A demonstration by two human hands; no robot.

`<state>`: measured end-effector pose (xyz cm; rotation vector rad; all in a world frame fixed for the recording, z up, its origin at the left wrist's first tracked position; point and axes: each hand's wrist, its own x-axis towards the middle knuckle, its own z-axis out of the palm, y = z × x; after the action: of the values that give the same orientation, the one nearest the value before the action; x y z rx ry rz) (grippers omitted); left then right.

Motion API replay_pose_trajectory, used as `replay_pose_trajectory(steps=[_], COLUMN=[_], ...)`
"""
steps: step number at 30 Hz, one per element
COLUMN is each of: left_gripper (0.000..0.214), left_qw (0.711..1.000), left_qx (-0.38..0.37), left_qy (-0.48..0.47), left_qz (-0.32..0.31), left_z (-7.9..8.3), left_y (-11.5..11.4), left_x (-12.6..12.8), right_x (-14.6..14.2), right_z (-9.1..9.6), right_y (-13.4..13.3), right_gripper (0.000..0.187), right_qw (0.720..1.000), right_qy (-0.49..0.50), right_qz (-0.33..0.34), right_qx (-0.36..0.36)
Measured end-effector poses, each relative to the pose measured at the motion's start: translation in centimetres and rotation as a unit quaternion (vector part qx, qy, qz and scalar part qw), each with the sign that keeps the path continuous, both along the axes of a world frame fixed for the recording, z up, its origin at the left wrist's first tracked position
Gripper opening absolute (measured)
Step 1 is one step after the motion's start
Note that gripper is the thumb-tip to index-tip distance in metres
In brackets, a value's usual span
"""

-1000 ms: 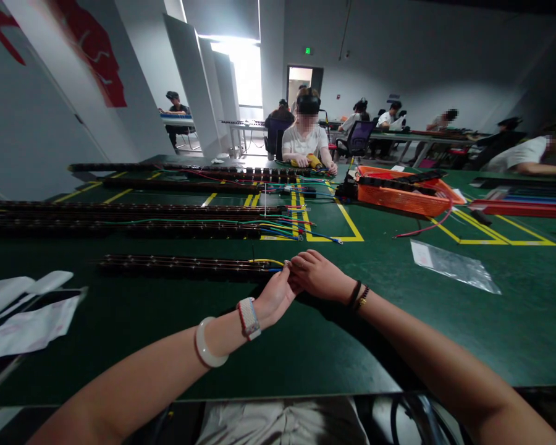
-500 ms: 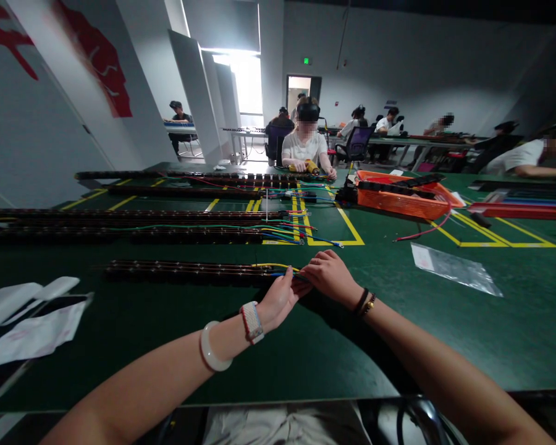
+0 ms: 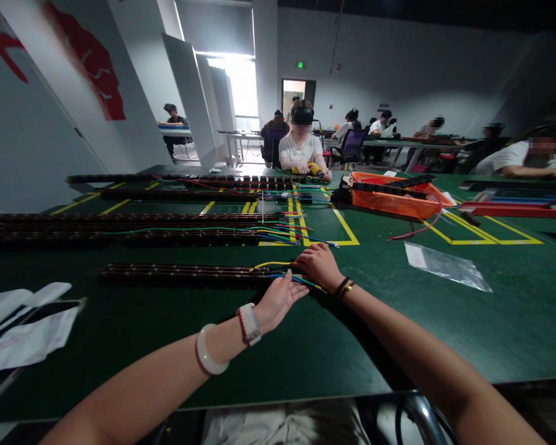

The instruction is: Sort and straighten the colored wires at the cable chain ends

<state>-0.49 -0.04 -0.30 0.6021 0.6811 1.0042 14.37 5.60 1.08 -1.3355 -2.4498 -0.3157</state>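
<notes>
From my remote feed I see pale grey walls (image 3: pixel 398 74), a red graphic (image 3: pixel 97 68) at left, and daylight glaring through a tall window (image 3: pixel 241 89). A green sign (image 3: pixel 300 65) glows above an open doorway (image 3: pixel 293 90); purple-backed chairs (image 3: pixel 353 144) stand beyond.

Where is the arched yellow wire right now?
In the head view, the arched yellow wire runs from near the right end of the nearest dark strips to the right hand, just beyond the left hand.

Far beyond my left hand (image 3: pixel 278 300), a window (image 3: pixel 241 89) glares burnt-out white against the general dimness, while a dark shadow (image 3: pixel 366 340) lies across the tabletop (image 3: pixel 445 321) on my side of my right hand (image 3: pixel 319 264).
</notes>
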Motion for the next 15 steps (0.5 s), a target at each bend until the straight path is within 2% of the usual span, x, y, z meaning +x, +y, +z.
replay_pose_trajectory(steps=[4, 8, 15], left_gripper=[0.023, 0.024, 0.023], left_qw=[1.000, 1.000, 0.999], left_qx=[-0.002, -0.011, -0.018], left_qy=[0.003, 0.006, 0.020], left_qz=[-0.003, -0.014, -0.022], left_z=[0.1, 0.7, 1.0], left_y=[0.0, -0.1, -0.3], left_x=[0.0, 0.0, -0.2], right_x=[0.4, 1.3, 2.4], right_z=[0.2, 1.2, 2.4], right_y=[-0.1, -1.5, -2.8], right_gripper=[0.026, 0.031, 0.032], right_qw=[1.000, 0.997, 0.987], right_qy=[0.013, 0.062, -0.063], right_qz=[0.028, 0.052, 0.151], right_qx=[0.005, 0.017, -0.008])
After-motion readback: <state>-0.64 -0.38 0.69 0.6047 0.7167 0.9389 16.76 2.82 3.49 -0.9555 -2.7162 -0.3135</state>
